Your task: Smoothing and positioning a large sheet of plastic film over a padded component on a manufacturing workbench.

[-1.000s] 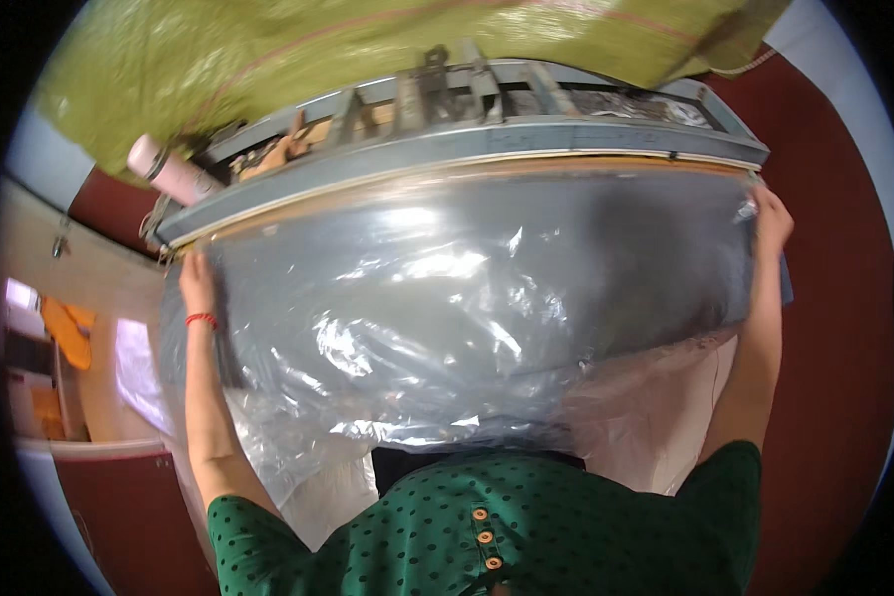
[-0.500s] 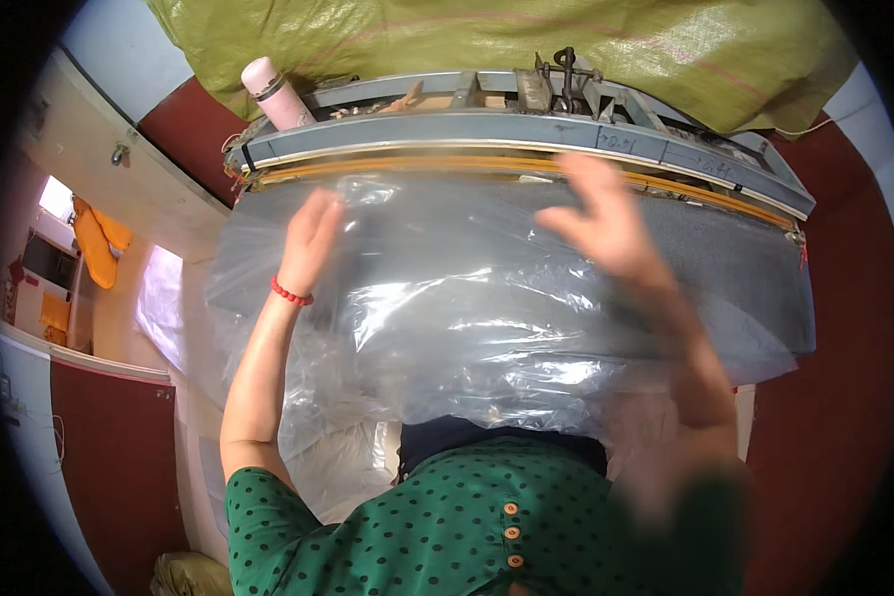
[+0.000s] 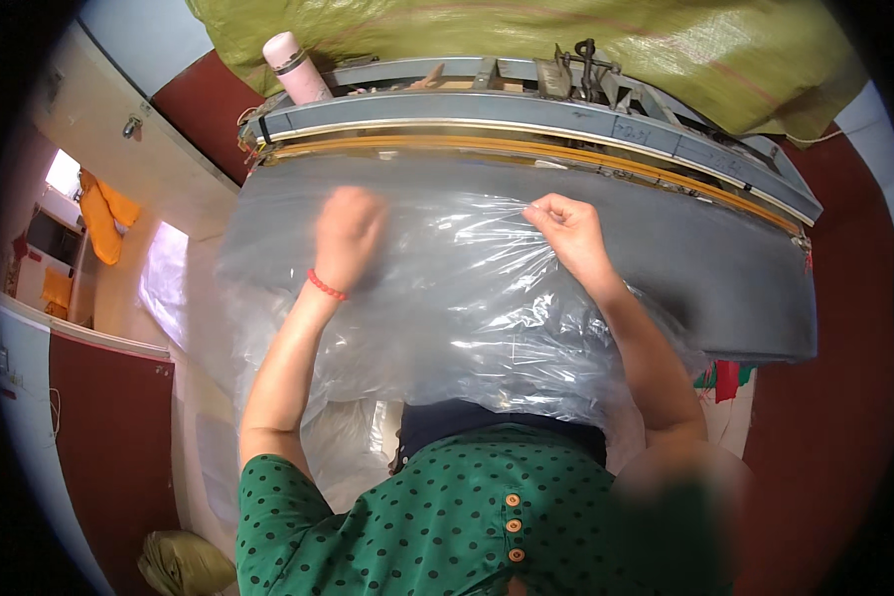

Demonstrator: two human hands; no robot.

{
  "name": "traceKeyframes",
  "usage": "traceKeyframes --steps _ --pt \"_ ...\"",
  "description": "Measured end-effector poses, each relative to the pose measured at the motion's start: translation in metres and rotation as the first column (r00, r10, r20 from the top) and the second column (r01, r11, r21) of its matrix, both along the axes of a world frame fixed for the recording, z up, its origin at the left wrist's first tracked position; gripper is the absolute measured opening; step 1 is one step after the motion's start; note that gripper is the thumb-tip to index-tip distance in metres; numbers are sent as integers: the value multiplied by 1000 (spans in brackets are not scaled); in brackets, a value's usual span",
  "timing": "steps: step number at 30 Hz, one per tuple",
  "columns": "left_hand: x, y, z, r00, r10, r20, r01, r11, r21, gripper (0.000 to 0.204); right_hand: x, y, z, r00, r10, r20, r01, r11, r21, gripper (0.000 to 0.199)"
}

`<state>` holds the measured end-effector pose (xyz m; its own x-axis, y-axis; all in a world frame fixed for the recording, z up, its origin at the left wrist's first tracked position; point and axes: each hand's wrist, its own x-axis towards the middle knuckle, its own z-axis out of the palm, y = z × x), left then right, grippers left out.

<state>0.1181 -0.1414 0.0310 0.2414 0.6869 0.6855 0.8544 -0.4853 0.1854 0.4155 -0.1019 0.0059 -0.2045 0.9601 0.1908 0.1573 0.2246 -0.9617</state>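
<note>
A clear plastic sheet [image 3: 512, 268], crinkled and shiny, lies over the grey padded work surface [image 3: 715, 248] and hangs down toward my waist. My right hand [image 3: 571, 230] pinches the sheet's far edge between thumb and fingers, and taut creases fan out from that point. To its left, my left hand [image 3: 350, 233] is over the far part of the plastic, blurred by motion. Its fingers look curled, but whether they grip the sheet cannot be made out. A red bead bracelet [image 3: 327, 285] circles my left wrist.
Behind the surface runs a long grey metal bar [image 3: 447, 108] with an orange strip [image 3: 526, 157] along it. A pink bottle [image 3: 298, 72] stands behind its left end. Yellow-green woven sheeting [image 3: 526, 35] hangs at the back. More clear plastic [image 3: 343, 437] hangs below, at the left.
My right hand has gone from spread fingers to a pinch on the plastic. My left hand has shifted right. The sheet's right side has drawn inward, baring more of the grey surface.
</note>
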Motion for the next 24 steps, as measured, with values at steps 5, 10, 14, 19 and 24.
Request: traceKeyframes --steps 5,10,14,19,24 --pt "32 -5 12 850 -261 457 508 634 -583 10 59 -6 -3 990 -90 106 77 990 119 15" --pt "-19 -33 33 927 -367 83 247 428 -869 16 209 -17 5 779 -483 399 481 869 111 17" --pt "-111 -61 49 998 11 -59 -60 234 -970 12 392 -42 -14 572 -657 492 597 744 300 20" --pt "-232 -72 119 950 256 -181 -275 405 -872 13 538 -69 -43 374 -736 564 714 617 331 27" --pt "-171 -25 133 869 495 17 -486 846 218 22 585 -80 -62 209 -799 564 821 457 343 32"
